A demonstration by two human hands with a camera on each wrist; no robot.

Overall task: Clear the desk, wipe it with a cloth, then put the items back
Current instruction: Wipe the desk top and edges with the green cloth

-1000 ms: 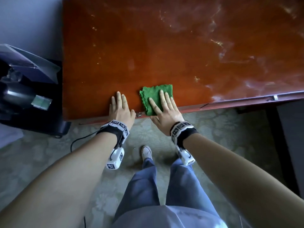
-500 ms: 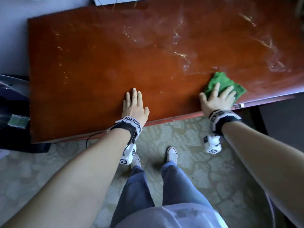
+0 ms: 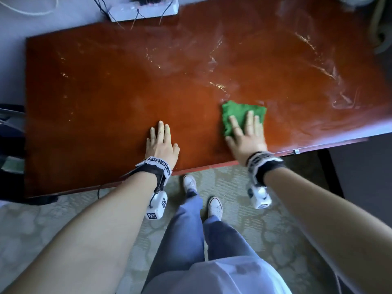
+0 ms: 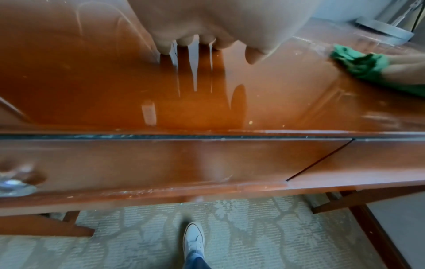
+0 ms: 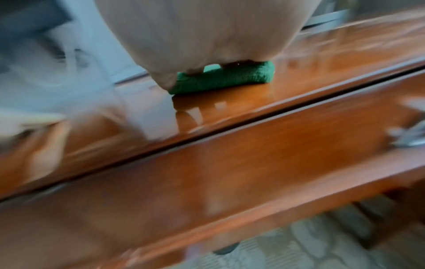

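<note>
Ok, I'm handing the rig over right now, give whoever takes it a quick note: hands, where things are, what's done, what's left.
Left hand: flat, fingers straight, resting on the desk near its front edge.
Right hand: fingers straight, pressing the green cloth flat on the desktop, right of the left hand.
Done: the visible desktop holds no items; smears show on the far right part.
Left: finish wiping, then put the items back; they are not in view.
</note>
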